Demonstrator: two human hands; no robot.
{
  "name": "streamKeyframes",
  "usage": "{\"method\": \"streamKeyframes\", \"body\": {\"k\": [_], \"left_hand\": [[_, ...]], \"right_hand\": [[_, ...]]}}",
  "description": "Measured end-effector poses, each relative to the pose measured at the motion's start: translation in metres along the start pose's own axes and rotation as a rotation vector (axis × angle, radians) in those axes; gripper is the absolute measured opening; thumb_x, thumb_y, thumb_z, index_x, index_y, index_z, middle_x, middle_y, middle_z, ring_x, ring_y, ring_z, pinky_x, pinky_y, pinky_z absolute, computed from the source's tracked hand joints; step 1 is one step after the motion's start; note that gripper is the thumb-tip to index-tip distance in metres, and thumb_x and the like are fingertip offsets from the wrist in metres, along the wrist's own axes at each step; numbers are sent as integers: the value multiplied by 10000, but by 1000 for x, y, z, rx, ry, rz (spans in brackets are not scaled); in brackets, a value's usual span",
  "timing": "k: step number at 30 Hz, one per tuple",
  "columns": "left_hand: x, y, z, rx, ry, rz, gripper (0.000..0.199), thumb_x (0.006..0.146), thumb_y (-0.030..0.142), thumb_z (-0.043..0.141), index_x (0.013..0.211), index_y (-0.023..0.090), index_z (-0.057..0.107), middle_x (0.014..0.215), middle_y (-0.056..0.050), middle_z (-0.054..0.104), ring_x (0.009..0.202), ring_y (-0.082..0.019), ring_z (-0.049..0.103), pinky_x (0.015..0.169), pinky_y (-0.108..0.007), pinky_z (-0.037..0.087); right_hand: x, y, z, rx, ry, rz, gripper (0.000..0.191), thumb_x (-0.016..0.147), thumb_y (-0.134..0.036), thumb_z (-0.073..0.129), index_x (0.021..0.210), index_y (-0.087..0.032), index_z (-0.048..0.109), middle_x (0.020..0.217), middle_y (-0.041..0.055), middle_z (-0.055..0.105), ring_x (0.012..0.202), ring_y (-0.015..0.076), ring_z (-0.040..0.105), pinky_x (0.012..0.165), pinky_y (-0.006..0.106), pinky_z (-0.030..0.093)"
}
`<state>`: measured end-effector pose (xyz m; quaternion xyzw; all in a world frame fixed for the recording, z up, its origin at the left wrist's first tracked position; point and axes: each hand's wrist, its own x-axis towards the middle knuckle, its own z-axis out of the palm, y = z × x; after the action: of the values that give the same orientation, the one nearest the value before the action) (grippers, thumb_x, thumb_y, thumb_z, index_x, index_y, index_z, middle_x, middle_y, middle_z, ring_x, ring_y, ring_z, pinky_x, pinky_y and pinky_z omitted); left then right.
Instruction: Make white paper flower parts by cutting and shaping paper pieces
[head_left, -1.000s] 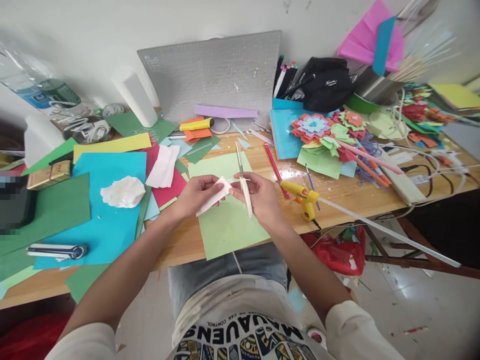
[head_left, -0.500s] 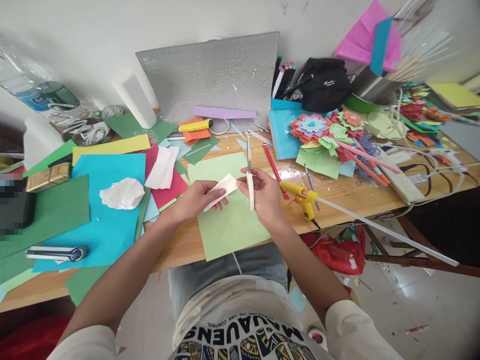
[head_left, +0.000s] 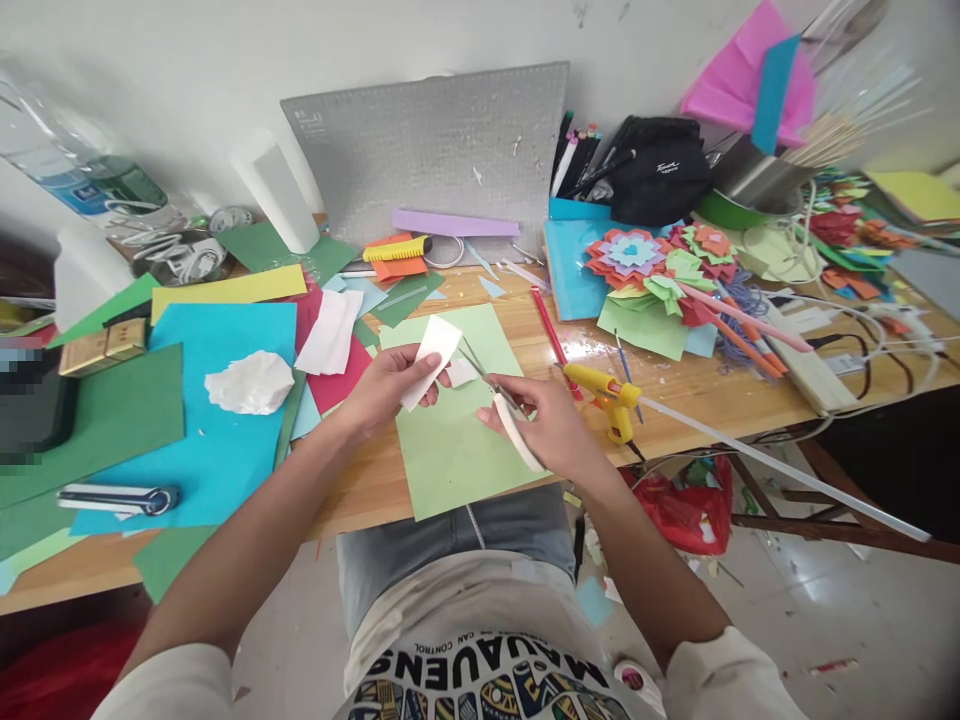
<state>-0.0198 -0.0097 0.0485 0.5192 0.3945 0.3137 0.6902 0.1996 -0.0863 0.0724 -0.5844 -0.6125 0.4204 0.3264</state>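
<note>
My left hand [head_left: 391,385] pinches a folded white paper strip [head_left: 437,352] between thumb and fingers, tilted up to the right. White-handled scissors [head_left: 517,430] are in my right hand [head_left: 546,418], their blades parted and pointing up-left toward the strip. A small white piece [head_left: 462,372] shows just right of my left fingertips; whether it is joined to the strip I cannot tell. Both hands are above a light green sheet [head_left: 457,460] at the table's front edge.
A yellow glue gun [head_left: 611,398] with a long glue stick lies to the right, near paper flowers [head_left: 630,255]. Crumpled white paper [head_left: 251,383] sits on a blue sheet [head_left: 180,470] at left, with a stapler [head_left: 118,498]. A grey cutting mat [head_left: 435,150] leans on the wall.
The scissors have swung from upright to pointing up-left, and their blades have parted. My right hand has moved slightly right and down. The white strip now stands more steeply in my left hand.
</note>
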Motion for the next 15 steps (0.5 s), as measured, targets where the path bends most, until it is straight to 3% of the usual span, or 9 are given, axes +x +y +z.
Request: {"method": "streamKeyframes", "body": {"k": [2,8,12,15], "left_hand": [[0,0,1,-11,-9,10,341,859,487,686,799,152,676,648,-28,635,524,-98,519,509,-231,350],[-3,5,8,-150,-38,37,262,826,384,746,938,162,662,797,-29,669,581,-96,543,536,-231,390],[-3,6,9,-370,-87,-87,239,836,353,725,957,155,670,643,17,546,509,-74,455,488,-215,363],[-4,6,9,-436,-84,-133,214,850,348,706,904,146,663,603,26,508,474,-60,413,448,-198,333]], "right_hand": [[2,1,3,54,18,10,371,730,-429,765,990,-165,750,719,-11,602,667,136,503,612,259,385],[16,6,17,498,151,36,499,647,-440,831,1062,-185,724,804,21,674,714,148,599,696,290,498],[23,-1,20,545,250,-5,493,632,-433,847,1057,-218,720,806,15,691,731,150,626,738,309,523],[26,-5,22,527,256,-45,502,639,-435,847,1076,-227,713,835,20,703,764,158,648,752,311,523]]}}
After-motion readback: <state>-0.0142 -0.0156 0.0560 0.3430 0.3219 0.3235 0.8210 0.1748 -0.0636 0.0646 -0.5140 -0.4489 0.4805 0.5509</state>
